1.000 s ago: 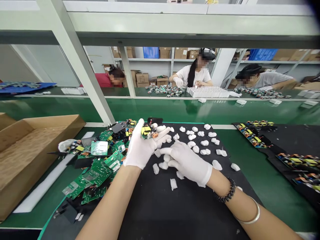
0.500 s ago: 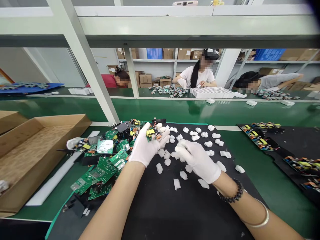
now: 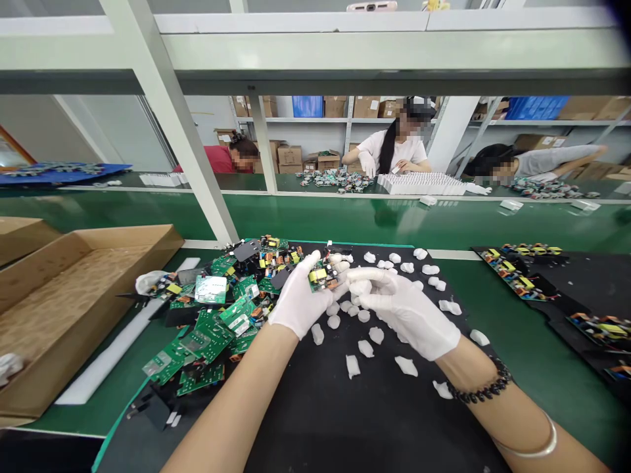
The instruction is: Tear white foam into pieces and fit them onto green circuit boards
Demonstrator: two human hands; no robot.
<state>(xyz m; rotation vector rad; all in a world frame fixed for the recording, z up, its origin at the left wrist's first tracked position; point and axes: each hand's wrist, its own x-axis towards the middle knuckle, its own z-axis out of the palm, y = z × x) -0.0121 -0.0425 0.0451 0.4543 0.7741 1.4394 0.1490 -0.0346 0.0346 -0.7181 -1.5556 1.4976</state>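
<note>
In the middle, my left hand point(image 3: 302, 299), in a white glove, is closed round a small circuit board point(image 3: 319, 276) with yellow and orange parts on it. My right hand point(image 3: 414, 312), also gloved, pinches a soft-looking white lump point(image 3: 359, 288) close to the board's right side. Whether the lump touches the board I cannot tell. Below and beyond my right hand, several white lumps point(image 3: 365, 348) lie scattered on the black mat point(image 3: 315, 414). Left of my left hand is a heap of green circuit boards point(image 3: 207, 335), some turned underside up.
A shallow cardboard box point(image 3: 93, 256) stands at the left, beside a white foam strip point(image 3: 113, 351). More circuit boards point(image 3: 517, 272) lie on a black sheet at the right. A pale metal post point(image 3: 182, 138) rises behind the heap. Co-workers sit beyond the green bench point(image 3: 315, 220).
My left hand has carried the circuit board to the right, up to my right fingers. My right hand has turned slightly, and the white lump shows more clearly in its fingers.
</note>
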